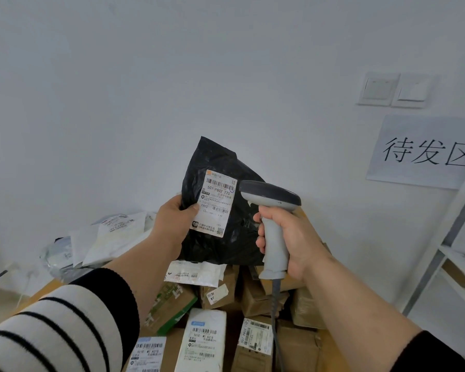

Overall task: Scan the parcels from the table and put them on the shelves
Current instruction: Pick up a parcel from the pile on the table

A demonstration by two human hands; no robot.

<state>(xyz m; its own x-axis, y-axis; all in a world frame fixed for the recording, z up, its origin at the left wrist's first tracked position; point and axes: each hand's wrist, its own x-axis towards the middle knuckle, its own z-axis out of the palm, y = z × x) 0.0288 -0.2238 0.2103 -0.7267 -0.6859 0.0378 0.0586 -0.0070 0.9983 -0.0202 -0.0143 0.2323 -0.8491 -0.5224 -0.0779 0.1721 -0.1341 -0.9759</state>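
black parcel [220,210] upright in left hand [172,218], label facing scanner [271,208] gripped by right hand [287,237]

Small parcel depot or courier pickup room, plain indoor space. Table [38,294] is heaped with mailed goods: brown cardboard boxes [263,296], white poly mailers [113,237], a black poly bag [220,210], all carrying printed shipping labels [217,206] with barcodes and codes like "507-P802 T70". A corded handheld barcode scanner [273,210] is in use. Paper sign [424,153] taped to the bare white wall [145,89] reads 待发区, a dispatch-area marker. Grey metal shelving [451,237] stands at right with a box on it. Wall switches [395,89] sit above the sign.
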